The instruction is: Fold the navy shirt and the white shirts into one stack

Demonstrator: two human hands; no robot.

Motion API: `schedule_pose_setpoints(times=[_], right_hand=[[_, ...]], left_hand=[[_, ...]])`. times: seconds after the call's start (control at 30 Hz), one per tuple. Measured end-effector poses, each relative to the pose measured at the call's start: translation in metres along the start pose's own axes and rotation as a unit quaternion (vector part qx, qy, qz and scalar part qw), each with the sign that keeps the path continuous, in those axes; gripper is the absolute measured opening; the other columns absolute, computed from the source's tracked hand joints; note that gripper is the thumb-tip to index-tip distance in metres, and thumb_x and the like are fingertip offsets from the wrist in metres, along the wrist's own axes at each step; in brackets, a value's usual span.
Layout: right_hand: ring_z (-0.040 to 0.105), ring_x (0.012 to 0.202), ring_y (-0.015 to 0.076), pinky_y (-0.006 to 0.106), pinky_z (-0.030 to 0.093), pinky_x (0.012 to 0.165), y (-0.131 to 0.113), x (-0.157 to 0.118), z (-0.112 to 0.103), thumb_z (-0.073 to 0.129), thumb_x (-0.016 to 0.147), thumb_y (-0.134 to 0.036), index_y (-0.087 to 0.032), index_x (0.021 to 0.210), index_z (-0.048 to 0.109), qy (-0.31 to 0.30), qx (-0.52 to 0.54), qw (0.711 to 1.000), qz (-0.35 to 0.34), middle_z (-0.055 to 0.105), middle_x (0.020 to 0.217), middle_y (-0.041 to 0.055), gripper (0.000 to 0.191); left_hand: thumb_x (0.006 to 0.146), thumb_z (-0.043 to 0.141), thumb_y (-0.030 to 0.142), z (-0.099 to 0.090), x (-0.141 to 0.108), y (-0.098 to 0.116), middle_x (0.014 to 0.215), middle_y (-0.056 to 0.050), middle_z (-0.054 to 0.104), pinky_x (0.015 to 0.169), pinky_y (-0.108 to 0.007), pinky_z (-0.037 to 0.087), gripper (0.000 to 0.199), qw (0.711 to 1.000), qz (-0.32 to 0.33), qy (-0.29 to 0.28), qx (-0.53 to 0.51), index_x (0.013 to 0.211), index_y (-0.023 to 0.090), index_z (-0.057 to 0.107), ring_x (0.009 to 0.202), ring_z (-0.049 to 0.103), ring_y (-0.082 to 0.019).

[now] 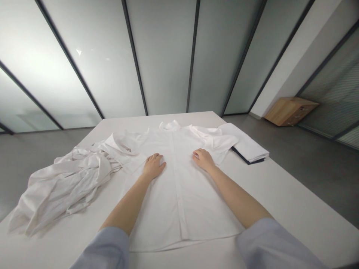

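A white button-front shirt [165,209] lies spread on the white table [283,209], front side up, its collar at the far end and its hem towards me. My left hand [153,165] rests on the left half of the shirt, palm down, with its fingers apart. On the right half, my right hand [203,159] touches the cloth with its fingers bent. No held cloth can be made out in it, as the fingertips are small and partly hidden. Both sleeves of the shirt lie loosely bunched at its sides.
Crumpled white garments [73,179] are heaped along the table's left side. A folded white stack [246,144] with a dark flat item [246,158] under it lies at the right edge. A wooden cabinet [288,111] stands on the floor beyond.
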State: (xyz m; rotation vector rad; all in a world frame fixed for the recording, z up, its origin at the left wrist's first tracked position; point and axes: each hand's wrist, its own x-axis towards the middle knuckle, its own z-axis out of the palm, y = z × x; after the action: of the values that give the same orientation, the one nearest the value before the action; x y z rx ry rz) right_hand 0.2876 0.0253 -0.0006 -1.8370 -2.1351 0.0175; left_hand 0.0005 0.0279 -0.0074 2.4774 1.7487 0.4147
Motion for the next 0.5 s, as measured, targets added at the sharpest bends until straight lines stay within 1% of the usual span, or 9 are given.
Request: schedule_pose_setpoints(times=[0.17, 0.23, 0.3, 0.4, 0.5], right_hand=[[0.060, 0.099, 0.0222, 0.030, 0.040, 0.085, 0.006, -0.002, -0.002, 0.052, 0.090, -0.025, -0.019, 0.102, 0.071, 0.008, 0.001, 1.000, 0.023, 0.069, 0.107, 0.0080, 0.023], [0.058, 0.102, 0.0235, 0.032, 0.040, 0.087, 0.006, -0.003, -0.003, 0.050, 0.090, -0.022, -0.019, 0.106, 0.070, 0.018, -0.011, 0.999, 0.046, 0.068, 0.111, 0.0084, 0.026], [0.057, 0.106, 0.0242, 0.034, 0.039, 0.089, 0.007, -0.003, -0.002, 0.046, 0.090, -0.017, -0.019, 0.116, 0.067, 0.023, -0.025, 0.996, 0.078, 0.066, 0.117, 0.0092, 0.033], [0.055, 0.110, 0.0250, 0.035, 0.040, 0.088, 0.010, -0.002, -0.001, 0.043, 0.088, -0.012, -0.019, 0.125, 0.061, 0.006, -0.043, 0.993, 0.107, 0.062, 0.124, 0.0112, 0.042], [0.052, 0.115, 0.0264, 0.036, 0.040, 0.090, 0.012, -0.003, -0.001, 0.046, 0.087, -0.016, -0.018, 0.122, 0.062, -0.011, -0.056, 0.991, 0.122, 0.058, 0.130, 0.0132, 0.038]], left_hand=[[0.089, 0.049, 0.038, 0.001, -0.001, -0.006, 0.139, -0.014, 0.052, 0.108, -0.043, 0.036, 0.047, 1.000, 0.008, -0.006, -0.018, 0.131, 0.018, 0.055, 0.127, 0.049, -0.029], [0.089, 0.049, 0.038, 0.000, -0.002, -0.005, 0.139, -0.014, 0.052, 0.108, -0.043, 0.036, 0.047, 1.000, 0.008, -0.007, -0.017, 0.131, 0.018, 0.055, 0.127, 0.049, -0.029], [0.089, 0.049, 0.038, 0.000, -0.002, -0.004, 0.139, -0.014, 0.052, 0.108, -0.042, 0.036, 0.047, 1.000, 0.007, -0.011, -0.014, 0.132, 0.018, 0.054, 0.127, 0.049, -0.028], [0.089, 0.049, 0.037, -0.002, -0.002, -0.003, 0.140, -0.014, 0.051, 0.109, -0.042, 0.036, 0.048, 1.000, 0.005, -0.016, -0.013, 0.132, 0.017, 0.054, 0.128, 0.048, -0.028], [0.089, 0.049, 0.037, -0.004, -0.002, -0.002, 0.140, -0.014, 0.051, 0.109, -0.042, 0.036, 0.048, 1.000, 0.006, -0.018, -0.014, 0.132, 0.016, 0.054, 0.129, 0.048, -0.028]])
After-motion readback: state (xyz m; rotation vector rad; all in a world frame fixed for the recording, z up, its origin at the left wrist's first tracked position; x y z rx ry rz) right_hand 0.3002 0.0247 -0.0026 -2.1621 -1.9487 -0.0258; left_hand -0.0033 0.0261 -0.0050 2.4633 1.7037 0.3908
